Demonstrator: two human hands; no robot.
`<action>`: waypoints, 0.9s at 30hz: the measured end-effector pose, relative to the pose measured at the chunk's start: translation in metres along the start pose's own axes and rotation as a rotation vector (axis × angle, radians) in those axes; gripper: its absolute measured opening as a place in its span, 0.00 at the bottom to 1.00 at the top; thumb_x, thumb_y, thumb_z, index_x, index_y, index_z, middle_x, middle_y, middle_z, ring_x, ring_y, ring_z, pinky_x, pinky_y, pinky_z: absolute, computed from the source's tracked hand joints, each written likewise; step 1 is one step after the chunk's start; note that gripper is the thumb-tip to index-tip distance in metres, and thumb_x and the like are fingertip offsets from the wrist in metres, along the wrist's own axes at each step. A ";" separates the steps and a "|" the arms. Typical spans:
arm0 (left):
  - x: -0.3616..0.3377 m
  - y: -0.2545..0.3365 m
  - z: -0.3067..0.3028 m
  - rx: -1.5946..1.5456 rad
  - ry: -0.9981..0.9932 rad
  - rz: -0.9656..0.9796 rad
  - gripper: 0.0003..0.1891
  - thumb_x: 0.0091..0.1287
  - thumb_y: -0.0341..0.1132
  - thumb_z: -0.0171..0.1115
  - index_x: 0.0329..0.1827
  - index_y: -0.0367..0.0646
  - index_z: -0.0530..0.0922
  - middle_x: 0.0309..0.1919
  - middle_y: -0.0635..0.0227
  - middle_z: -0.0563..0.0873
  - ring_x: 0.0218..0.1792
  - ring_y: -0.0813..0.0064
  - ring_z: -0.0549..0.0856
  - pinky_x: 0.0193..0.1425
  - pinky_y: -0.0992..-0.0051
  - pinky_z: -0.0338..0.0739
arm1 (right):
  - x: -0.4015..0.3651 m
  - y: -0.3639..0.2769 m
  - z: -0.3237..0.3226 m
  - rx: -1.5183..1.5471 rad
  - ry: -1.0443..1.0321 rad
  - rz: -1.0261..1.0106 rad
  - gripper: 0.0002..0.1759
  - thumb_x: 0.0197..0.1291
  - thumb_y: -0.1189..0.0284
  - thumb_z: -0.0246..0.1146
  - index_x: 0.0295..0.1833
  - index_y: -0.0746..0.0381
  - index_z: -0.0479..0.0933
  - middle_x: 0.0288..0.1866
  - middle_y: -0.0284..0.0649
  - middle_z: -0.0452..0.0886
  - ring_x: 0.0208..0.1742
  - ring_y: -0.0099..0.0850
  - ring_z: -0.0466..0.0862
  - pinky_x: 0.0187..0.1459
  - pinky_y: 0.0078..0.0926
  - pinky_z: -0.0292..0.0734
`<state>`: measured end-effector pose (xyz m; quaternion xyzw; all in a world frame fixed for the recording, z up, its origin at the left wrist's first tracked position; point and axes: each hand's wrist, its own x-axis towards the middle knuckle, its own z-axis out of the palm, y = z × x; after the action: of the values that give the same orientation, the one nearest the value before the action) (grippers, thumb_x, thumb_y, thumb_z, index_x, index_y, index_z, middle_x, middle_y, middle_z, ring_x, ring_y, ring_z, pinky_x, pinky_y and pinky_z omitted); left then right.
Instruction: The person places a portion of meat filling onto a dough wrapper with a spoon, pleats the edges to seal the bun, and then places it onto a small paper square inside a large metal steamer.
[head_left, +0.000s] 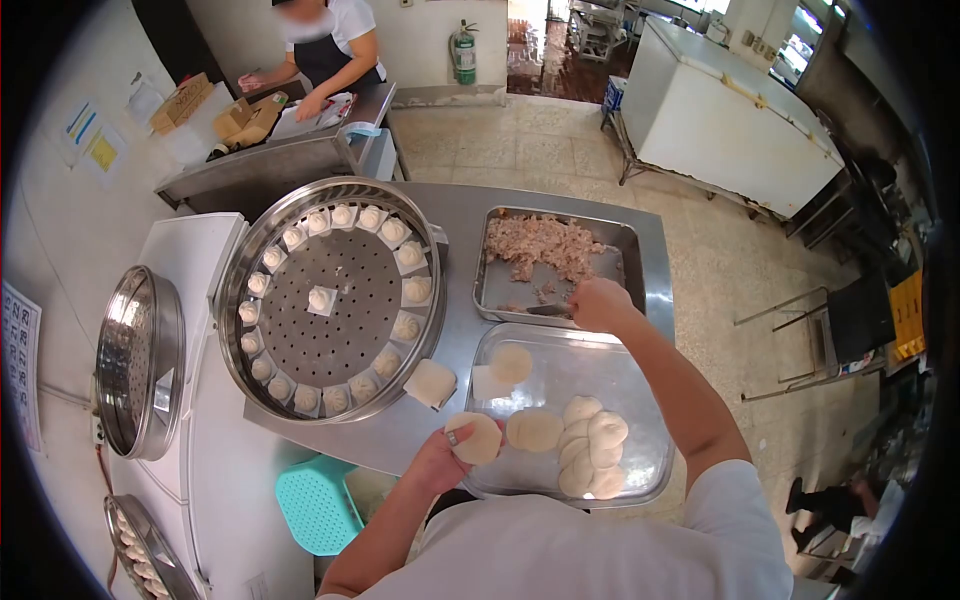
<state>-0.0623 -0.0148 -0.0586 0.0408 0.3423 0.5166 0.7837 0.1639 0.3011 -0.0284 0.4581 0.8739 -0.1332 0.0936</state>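
Observation:
A round flat dough wrapper (474,439) lies in my left hand (446,458), its fingers curled beneath and around it. My right hand (600,304) grips a flat metal spatula (550,310) at the near edge of the meat tray (630,262), where minced filling (540,245) is heaped toward the back. Below it, a second metal tray (640,380) holds loose wrappers (535,430) and a pile of overlapping dough rounds (592,450). On the left, a round perforated steamer tray (330,270) has a ring of filled dumplings on paper squares and one dumpling in its middle.
A stack of paper squares (430,383) sits between steamer and trays. A teal basket (318,505) is below the table's left edge. More steamer trays (140,360) stand at the left. A co-worker (335,45) works at another table behind; a white chest freezer (720,120) stands back right.

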 end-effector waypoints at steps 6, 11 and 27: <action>0.010 0.001 -0.001 0.024 -0.052 0.005 0.26 0.76 0.45 0.65 0.67 0.32 0.77 0.63 0.55 0.85 0.61 0.59 0.87 0.67 0.60 0.82 | 0.001 -0.006 -0.001 0.097 0.084 -0.068 0.10 0.56 0.66 0.64 0.36 0.52 0.91 0.39 0.48 0.90 0.47 0.51 0.90 0.50 0.50 0.86; 0.012 0.002 0.001 0.046 -0.011 -0.004 0.26 0.76 0.45 0.66 0.66 0.32 0.77 0.62 0.55 0.85 0.60 0.59 0.87 0.66 0.60 0.83 | 0.002 -0.015 0.002 0.033 0.141 -0.043 0.10 0.55 0.67 0.64 0.36 0.55 0.91 0.38 0.50 0.90 0.45 0.50 0.90 0.49 0.48 0.86; 0.005 0.003 -0.004 0.041 -0.020 0.011 0.26 0.78 0.46 0.63 0.66 0.32 0.78 0.60 0.56 0.87 0.60 0.62 0.87 0.67 0.62 0.81 | 0.018 -0.053 -0.010 -0.120 0.082 -0.004 0.12 0.55 0.70 0.67 0.42 0.61 0.90 0.43 0.49 0.91 0.49 0.48 0.92 0.50 0.44 0.87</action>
<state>-0.0658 -0.0108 -0.0627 0.0641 0.3448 0.5133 0.7833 0.1094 0.2894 -0.0167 0.4549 0.8844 -0.0621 0.0846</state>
